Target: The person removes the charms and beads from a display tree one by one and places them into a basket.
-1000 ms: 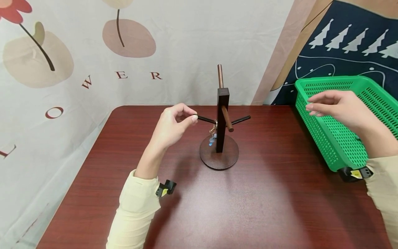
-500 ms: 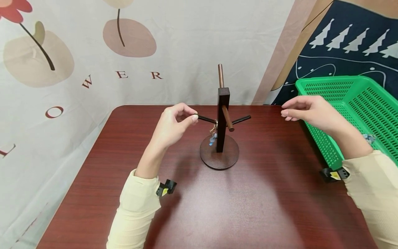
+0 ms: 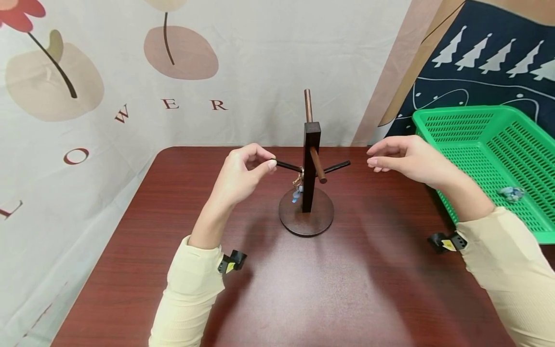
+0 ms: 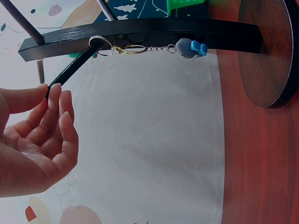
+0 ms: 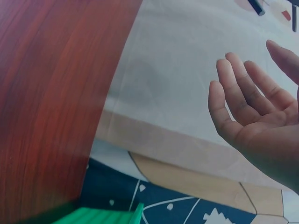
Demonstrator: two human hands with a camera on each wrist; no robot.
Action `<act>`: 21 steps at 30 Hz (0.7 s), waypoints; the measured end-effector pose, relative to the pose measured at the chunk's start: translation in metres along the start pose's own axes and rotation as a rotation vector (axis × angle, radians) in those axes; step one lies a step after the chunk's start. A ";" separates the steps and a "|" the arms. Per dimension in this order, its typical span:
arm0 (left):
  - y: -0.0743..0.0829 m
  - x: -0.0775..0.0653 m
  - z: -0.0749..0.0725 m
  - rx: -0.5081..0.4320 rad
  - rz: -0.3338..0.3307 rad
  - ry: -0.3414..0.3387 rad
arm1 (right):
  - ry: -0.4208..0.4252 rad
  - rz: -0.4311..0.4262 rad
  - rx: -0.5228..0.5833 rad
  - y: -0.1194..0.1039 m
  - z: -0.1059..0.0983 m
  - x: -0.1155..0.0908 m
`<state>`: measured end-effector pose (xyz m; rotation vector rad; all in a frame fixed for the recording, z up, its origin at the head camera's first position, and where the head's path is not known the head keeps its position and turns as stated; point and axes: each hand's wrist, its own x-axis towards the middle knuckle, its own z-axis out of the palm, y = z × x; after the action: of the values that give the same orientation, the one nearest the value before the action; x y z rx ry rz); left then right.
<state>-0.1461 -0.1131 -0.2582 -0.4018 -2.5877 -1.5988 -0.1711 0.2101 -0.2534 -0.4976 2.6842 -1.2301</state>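
Right hand point(image 3: 405, 158), loosely curved, closer to wooden stand point(image 3: 308, 195); slim cylindrical rod point(image 4: 74, 67) pinched in left hand point(image 3: 239, 177)

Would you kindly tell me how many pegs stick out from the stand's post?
4 in view: the left peg, pinched by the left hand; the right peg, opposite it; the front peg, pointing toward the head camera; and the back peg, pointing away.

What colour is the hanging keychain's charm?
The charm is greyish with a bright blue end; best in the left wrist view.
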 end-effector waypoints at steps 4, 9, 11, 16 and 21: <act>0.000 0.000 0.000 0.004 0.001 0.001 | -0.025 -0.023 0.030 -0.006 0.006 0.003; 0.000 0.000 0.000 0.003 0.001 0.002 | -0.062 -0.054 0.061 -0.013 0.014 0.007; 0.000 0.000 0.000 0.003 0.001 0.002 | -0.072 -0.070 0.064 -0.016 0.017 0.008; 0.001 0.000 0.000 0.002 0.005 0.000 | -0.083 -0.102 0.062 -0.019 0.022 0.011; 0.001 -0.001 0.000 -0.006 0.002 -0.003 | -0.085 -0.109 0.063 -0.019 0.024 0.013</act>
<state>-0.1451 -0.1130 -0.2571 -0.4070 -2.5844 -1.6069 -0.1721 0.1767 -0.2545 -0.6798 2.5698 -1.2856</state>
